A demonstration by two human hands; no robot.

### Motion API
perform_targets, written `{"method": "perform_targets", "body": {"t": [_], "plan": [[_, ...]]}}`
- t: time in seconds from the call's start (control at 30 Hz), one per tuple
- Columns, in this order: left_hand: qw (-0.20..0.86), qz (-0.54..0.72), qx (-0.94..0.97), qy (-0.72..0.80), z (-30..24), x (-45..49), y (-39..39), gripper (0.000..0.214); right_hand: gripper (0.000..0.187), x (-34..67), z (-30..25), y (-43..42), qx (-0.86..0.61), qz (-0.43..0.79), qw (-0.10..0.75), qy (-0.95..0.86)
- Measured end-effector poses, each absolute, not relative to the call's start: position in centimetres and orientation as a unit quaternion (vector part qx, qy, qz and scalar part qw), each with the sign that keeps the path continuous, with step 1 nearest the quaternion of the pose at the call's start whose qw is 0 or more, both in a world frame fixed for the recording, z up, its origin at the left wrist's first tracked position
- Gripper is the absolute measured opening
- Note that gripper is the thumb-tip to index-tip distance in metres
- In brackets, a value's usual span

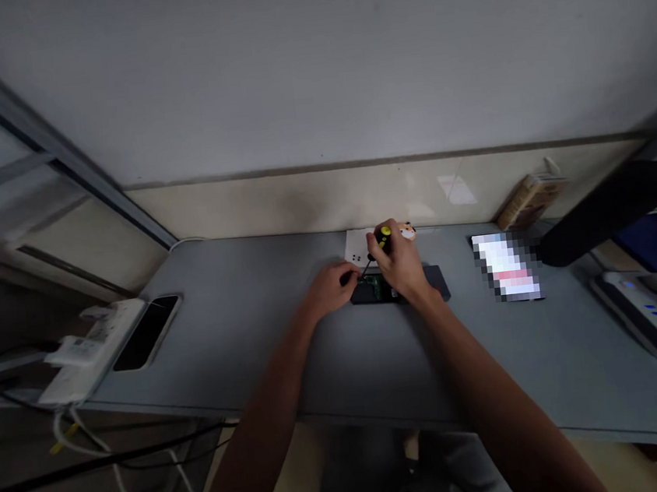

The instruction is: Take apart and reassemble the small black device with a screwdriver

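Note:
In my right hand is a screwdriver with a black and yellow handle. Its thin shaft slants down to the left, towards the left end of an opened black device. A green circuit board shows inside that device, which lies flat on the grey table. My left hand is at the device's left end, fingers pinched together close to the screwdriver's tip. What sits between those fingertips is too small to tell. Just behind lies a white sheet with several small dark dots or screws on it, partly hidden by my right hand.
A phone lies at the table's left, beside a white power strip with cables. To the right are a lit phone, a carton, a dark slanted object and a white device with blue lights. A wall stands behind.

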State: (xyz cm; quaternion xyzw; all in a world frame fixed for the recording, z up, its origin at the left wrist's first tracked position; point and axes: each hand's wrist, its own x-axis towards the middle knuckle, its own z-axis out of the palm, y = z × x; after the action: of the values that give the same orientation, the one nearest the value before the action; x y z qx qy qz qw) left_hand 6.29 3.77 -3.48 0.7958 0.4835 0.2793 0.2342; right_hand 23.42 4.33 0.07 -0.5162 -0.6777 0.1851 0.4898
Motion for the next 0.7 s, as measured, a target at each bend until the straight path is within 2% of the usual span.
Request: {"method": "perform_targets", "body": {"t": [0.27,0.37,0.43,0.5,0.57,0.7], "plan": [[0.236,0.279,0.794,0.486,-3.4,6.3,3.5,0.024,0.021,22.6,0.6,4.7,-0.544,0.167,0.48,-0.668],[0.236,0.283,0.792,0.486,-3.4,6.3,3.5,0.025,0.024,22.1,0.6,5.2,-0.525,0.163,0.521,-0.653],[0.233,0.286,0.794,0.483,-3.4,6.3,3.5,0.024,0.025,21.6,0.4,5.6,-0.462,0.211,0.577,-0.64],[0.23,0.283,0.797,0.481,-3.5,6.3,3.6,0.024,0.027,21.1,0.1,5.9,-0.388,0.309,0.617,-0.61],[0.227,0.279,0.8,0.481,-3.5,6.3,3.7,0.024,0.037,20.8,-0.4,5.9,-0.361,0.383,0.626,-0.576],[0.225,0.275,0.801,0.481,-3.5,6.3,3.7,0.024,0.052,20.7,-0.8,5.8,-0.358,0.432,0.636,-0.53]]}}
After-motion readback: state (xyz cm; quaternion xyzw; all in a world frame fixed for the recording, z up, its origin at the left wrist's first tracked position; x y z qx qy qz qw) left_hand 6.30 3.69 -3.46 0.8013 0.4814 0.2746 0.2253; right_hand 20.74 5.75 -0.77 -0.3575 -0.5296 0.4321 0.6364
